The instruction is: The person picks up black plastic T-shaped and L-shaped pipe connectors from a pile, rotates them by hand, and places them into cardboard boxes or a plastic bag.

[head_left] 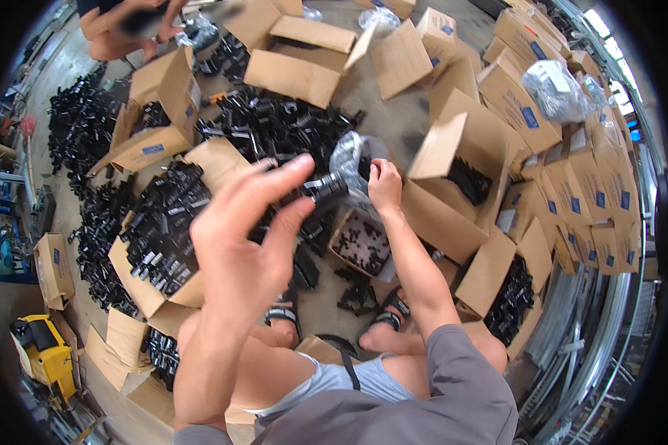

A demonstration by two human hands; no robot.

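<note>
Raised in front of me, my left hand [249,222] grips a short black plastic part [326,191] between thumb and fingers. Its shape is partly hidden by the fingers. My right hand [385,185] is at the edge of a clear plastic bag [346,159] with dark contents, its fingers drawn together. What they pinch, if anything, is too small to name. Just below that hand stands a small carton [384,276] holding a plastic liner and scattered small black pieces [360,241]. A large heap of black parts [274,126] lies beyond my left hand.
Open cardboard boxes [453,215] with black parts surround me. Stacked closed cartons [586,193] rise at the right, beside metal rails [564,371]. A yellow machine [46,348] sits at the lower left. Another person [130,26] crouches at the far left.
</note>
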